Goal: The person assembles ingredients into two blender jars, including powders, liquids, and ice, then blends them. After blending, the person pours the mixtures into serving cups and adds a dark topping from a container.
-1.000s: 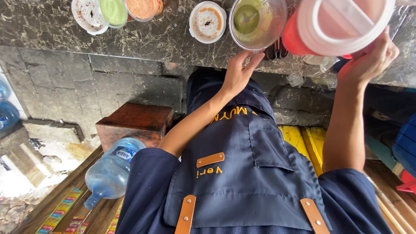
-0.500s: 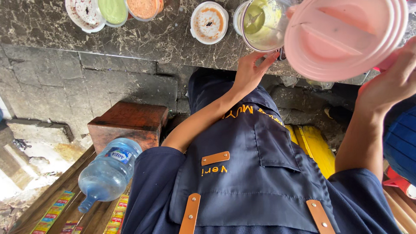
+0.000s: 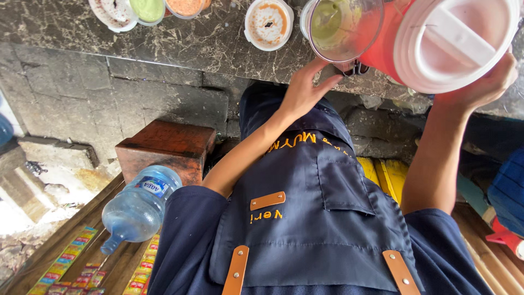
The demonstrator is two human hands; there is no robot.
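pouring step in hand: right hand (image 3: 483,82) wrapped round tilted red pitcher (image 3: 436,38), left hand (image 3: 305,90) open-fingered, steadying clear cup (image 3: 344,24) at stone counter's (image 3: 207,43) front edge. next calls for slow, steady tilt.

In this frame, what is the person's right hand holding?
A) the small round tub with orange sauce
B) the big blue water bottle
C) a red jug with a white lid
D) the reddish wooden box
C: the right hand grips the red jug by its side, white lid toward the camera, next to the clear container that the left hand steadies.
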